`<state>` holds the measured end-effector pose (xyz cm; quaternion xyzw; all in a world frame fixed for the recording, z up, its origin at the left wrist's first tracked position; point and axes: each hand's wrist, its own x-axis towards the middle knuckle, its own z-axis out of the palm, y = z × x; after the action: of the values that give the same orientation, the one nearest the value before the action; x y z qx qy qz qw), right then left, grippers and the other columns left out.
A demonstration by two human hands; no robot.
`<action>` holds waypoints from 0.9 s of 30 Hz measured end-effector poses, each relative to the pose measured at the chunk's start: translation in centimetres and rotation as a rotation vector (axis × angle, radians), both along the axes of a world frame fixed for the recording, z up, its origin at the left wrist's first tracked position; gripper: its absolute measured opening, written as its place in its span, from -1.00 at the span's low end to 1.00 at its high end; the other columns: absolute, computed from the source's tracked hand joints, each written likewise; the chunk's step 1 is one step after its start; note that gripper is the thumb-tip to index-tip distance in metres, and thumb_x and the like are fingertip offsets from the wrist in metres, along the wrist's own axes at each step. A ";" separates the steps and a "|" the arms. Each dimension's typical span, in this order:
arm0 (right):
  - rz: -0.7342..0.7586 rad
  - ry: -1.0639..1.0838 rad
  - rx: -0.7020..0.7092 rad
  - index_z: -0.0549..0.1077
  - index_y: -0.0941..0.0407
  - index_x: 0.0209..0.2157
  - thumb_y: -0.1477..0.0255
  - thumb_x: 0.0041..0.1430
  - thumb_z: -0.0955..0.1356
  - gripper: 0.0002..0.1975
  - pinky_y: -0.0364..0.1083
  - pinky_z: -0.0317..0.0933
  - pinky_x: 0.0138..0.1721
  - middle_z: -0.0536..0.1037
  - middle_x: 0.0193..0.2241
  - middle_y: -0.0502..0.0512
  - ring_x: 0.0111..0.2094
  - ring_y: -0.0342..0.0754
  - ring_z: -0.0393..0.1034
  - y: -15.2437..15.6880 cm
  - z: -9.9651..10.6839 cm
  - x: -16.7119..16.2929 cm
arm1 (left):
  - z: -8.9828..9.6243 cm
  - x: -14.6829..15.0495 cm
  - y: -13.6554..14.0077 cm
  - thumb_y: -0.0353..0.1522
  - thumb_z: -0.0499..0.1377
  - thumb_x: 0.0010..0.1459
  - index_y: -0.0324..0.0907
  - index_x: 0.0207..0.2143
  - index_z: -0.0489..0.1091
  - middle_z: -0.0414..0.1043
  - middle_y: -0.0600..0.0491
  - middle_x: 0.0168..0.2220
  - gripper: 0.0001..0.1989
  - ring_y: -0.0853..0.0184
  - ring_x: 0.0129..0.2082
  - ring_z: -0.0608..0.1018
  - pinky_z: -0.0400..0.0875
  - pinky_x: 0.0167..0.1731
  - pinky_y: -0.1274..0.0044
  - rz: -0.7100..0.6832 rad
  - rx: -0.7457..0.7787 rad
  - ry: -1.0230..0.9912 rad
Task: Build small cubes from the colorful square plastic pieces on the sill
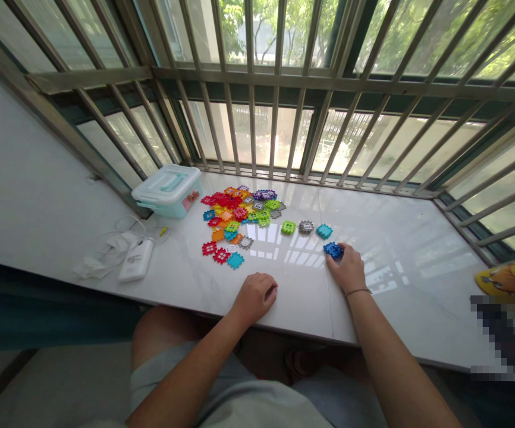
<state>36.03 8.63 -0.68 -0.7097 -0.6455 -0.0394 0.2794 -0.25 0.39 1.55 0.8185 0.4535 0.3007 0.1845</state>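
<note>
Right of centre in the frame: blue tile (332, 250), squarish, no clear long axis, gripped at its right edge by the right hand (349, 268). Left hand (256, 297): lower centre, farther off, loosely curled, contents hidden. Up and left of the blue tile: teal tile (324, 231), grey tile (306, 227), green tile (288, 227), then mixed pile (239, 214). Glossy white counter (300, 303); lidded box (166, 193), left; window bars (273, 128), top.
</note>
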 end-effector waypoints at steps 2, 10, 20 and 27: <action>-0.010 0.001 -0.001 0.40 0.11 0.21 0.10 0.29 0.40 -0.43 0.14 0.30 0.07 0.60 0.08 0.30 0.05 0.25 0.44 0.0 0.0 0.0 | 0.0 0.0 0.0 -0.45 0.22 0.35 -0.08 -0.17 0.48 0.61 0.00 -0.15 -0.91 0.17 -0.08 0.59 0.41 0.03 0.29 0.001 -0.002 0.003; -0.005 0.032 0.016 0.44 0.11 0.17 0.12 0.25 0.42 -0.45 0.18 0.34 0.09 0.62 0.03 0.31 0.02 0.28 0.47 -0.1 0.3 -0.1 | -0.1 0.0 0.0 -0.46 0.23 0.34 -0.08 -0.16 0.48 0.61 0.01 -0.15 -0.90 0.17 -0.08 0.59 0.41 0.03 0.29 0.000 0.011 -0.004; 0.495 0.098 -0.106 0.47 0.05 0.13 0.27 0.25 0.47 -0.56 0.17 0.37 0.13 0.65 0.01 0.21 0.06 0.21 0.52 -3.3 1.7 -3.4 | -0.6 -0.1 0.2 -0.37 0.29 0.34 -0.08 -0.11 0.49 0.61 -0.01 -0.13 -0.91 0.14 -0.07 0.61 0.44 0.04 0.25 -0.007 0.002 -0.025; 0.682 0.153 -0.162 0.45 0.00 0.19 0.43 0.22 0.49 -0.50 0.18 0.36 0.17 0.64 0.07 0.18 0.09 0.18 0.50 -8.3 2.8 -10.1 | -1.3 -0.2 0.5 -0.23 0.40 0.26 -0.07 0.24 0.42 0.54 -0.12 0.15 -0.47 0.02 0.17 0.56 0.45 0.17 0.17 0.013 -0.009 0.008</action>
<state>25.97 0.31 2.17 -0.4742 -0.8235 0.1606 0.2668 -0.41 0.94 0.21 0.8159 0.4608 0.2964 0.1845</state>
